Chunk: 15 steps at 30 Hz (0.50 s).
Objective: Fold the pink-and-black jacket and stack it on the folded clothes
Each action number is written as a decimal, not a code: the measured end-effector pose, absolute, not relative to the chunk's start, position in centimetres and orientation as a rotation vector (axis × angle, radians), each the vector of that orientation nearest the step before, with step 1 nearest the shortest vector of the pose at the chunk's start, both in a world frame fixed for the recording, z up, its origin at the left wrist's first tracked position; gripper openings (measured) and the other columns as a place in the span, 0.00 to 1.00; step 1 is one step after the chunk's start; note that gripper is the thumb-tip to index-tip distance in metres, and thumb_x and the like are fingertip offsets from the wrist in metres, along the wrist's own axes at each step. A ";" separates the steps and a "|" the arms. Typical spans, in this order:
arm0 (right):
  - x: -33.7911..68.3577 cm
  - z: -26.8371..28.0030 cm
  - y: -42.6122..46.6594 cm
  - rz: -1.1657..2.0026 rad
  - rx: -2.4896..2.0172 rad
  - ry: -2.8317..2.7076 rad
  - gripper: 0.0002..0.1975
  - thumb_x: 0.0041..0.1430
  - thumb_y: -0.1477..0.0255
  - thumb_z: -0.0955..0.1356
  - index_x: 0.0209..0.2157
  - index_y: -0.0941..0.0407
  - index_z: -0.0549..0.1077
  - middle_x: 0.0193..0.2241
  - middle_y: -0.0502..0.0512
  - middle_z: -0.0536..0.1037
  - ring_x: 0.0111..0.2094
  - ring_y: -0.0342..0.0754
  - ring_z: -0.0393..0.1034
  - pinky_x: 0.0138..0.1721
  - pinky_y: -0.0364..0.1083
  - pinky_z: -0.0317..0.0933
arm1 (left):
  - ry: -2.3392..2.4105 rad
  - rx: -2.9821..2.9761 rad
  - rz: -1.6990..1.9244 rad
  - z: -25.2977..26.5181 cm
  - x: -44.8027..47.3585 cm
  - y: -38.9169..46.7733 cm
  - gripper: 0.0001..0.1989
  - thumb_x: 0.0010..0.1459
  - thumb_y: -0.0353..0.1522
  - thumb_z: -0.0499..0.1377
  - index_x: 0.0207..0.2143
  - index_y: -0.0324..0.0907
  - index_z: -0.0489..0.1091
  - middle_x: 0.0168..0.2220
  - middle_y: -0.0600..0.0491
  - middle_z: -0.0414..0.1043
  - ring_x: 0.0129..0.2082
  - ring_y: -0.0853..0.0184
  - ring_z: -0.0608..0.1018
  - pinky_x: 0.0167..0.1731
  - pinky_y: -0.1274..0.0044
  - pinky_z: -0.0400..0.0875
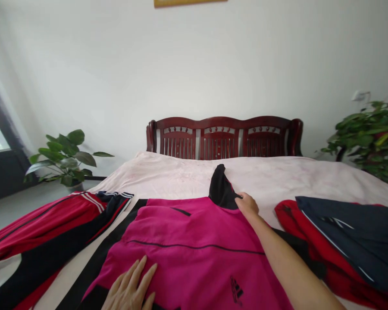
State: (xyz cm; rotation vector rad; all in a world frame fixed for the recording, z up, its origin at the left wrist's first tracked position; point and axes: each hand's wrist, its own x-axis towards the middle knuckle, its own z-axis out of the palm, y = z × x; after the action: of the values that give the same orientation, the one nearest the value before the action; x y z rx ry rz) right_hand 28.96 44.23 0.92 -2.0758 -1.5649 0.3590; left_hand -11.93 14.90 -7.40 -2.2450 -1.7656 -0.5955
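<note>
A magenta jacket (pixel 181 224) with black sleeves and a thin black line across it lies spread out in front of me. Near its lower left part, my left hand (pixel 132 286) rests flat on the fabric with the fingers spread. At the far end, my right hand (pixel 247 204) pinches the edge of the jacket's black collar (pixel 221 189), which stands up off the surface. A black logo (pixel 236 290) shows at the lower right of the jacket. My right forearm crosses over the jacket's right side and hides part of it.
Red and dark track clothing (pixel 51 219) lies to the left. Folded red and navy garments (pixel 345 232) lie to the right. All rest on a pale pink sheet (pixel 177 176). Behind stand a dark wooden backrest (pixel 220 137), a left plant (pixel 67 157) and a right plant (pixel 371 137).
</note>
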 end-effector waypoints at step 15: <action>24.9 3.0 44.7 0.282 -1.845 -1.750 0.22 0.58 0.71 0.63 0.54 0.49 0.73 0.50 0.54 0.78 0.54 0.54 0.69 0.52 0.49 0.62 | -1.817 -2.159 -0.453 -7.2 -11.1 14.8 0.26 0.60 0.45 0.55 0.61 0.63 0.62 0.63 0.57 0.63 0.58 0.56 0.72 0.52 0.64 0.73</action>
State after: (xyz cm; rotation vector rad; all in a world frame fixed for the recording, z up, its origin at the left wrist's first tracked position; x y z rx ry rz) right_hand 24.94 44.74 2.99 -1.8449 -1.7495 0.2820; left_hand -11.11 14.77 -7.17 -2.1586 -1.8166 -0.4528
